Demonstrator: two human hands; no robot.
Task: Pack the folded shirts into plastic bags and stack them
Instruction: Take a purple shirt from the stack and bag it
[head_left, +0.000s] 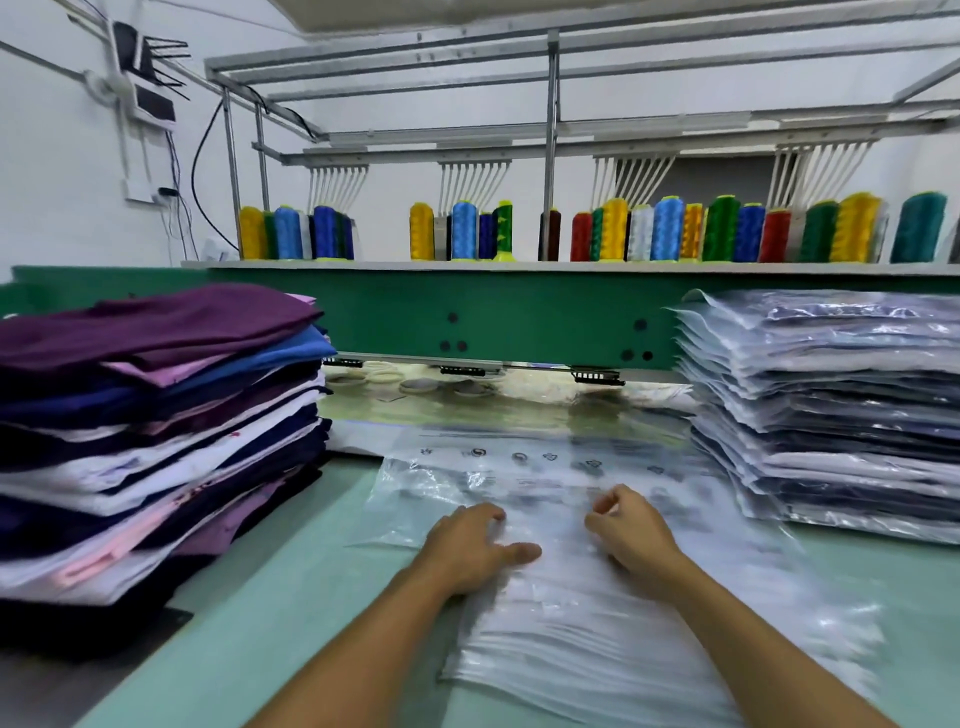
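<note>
Seems midway: bagged-shirt stack (831, 405) frame right, folded coloured shirts (156, 415) unpacked frame left; left hand (475, 545) flat, released on clear plastic bags (597, 649), right hand (631, 530) grasp unclear.

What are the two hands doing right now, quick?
Left hand: open, pressing flat on the pile of plastic bags.
Right hand: closed, seems to pinch the top bag of that pile.

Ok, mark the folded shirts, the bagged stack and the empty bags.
folded shirts (156, 322), head view, top purple shirt.
bagged stack (831, 415), head view, its front face.
empty bags (597, 639), head view, top sheet.
</note>
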